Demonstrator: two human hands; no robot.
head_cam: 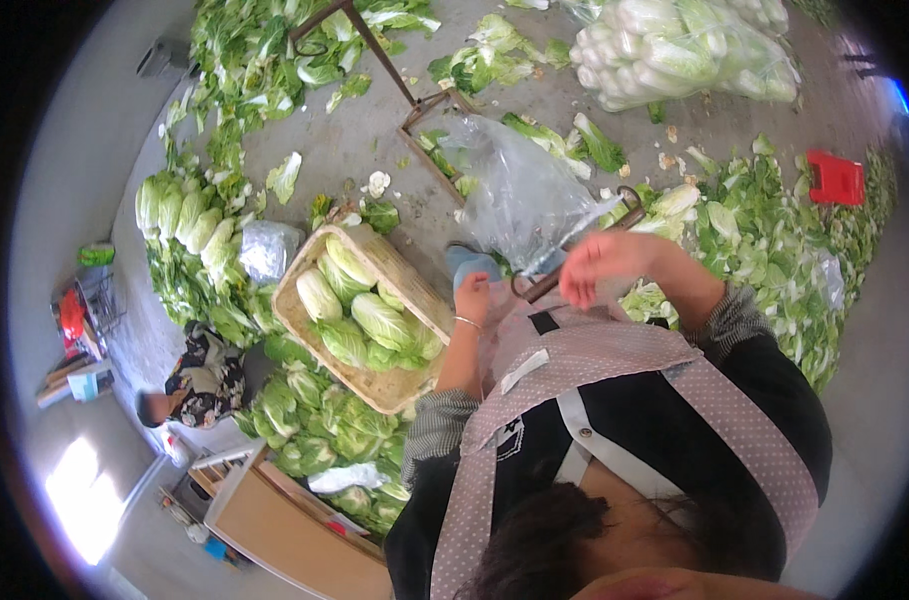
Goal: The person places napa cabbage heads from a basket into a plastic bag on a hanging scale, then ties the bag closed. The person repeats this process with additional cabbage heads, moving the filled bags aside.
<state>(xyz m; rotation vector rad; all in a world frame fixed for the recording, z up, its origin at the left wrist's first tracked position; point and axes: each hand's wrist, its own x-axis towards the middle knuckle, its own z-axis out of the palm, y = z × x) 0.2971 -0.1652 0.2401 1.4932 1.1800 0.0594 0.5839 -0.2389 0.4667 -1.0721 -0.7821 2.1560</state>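
Observation:
A thin clear plastic bag (499, 180) hangs open from a rusty metal stand (432, 161), its near edge by a bar with ring-shaped ends (542, 286). My right hand (604, 262), blurred, is over the bar and bag edge; whether it grips either is unclear. My left hand (473, 295) is at the left of the bag, in front of the pink dotted apron (574, 341), fingers bent; what it holds cannot be made out. Left of it, a worn yellowish plastic crate (364, 397) holds several napa cabbages (383, 319).
Cabbages (297, 405) and loose leaves (762, 225) lie around me. A large bagged heap of cabbages (672, 52) stands beyond, a red plastic stool (837, 178) at right. Left are a wrapped clear plastic bundle (269, 250), a person (203, 375) and a wooden-topped table (297, 529).

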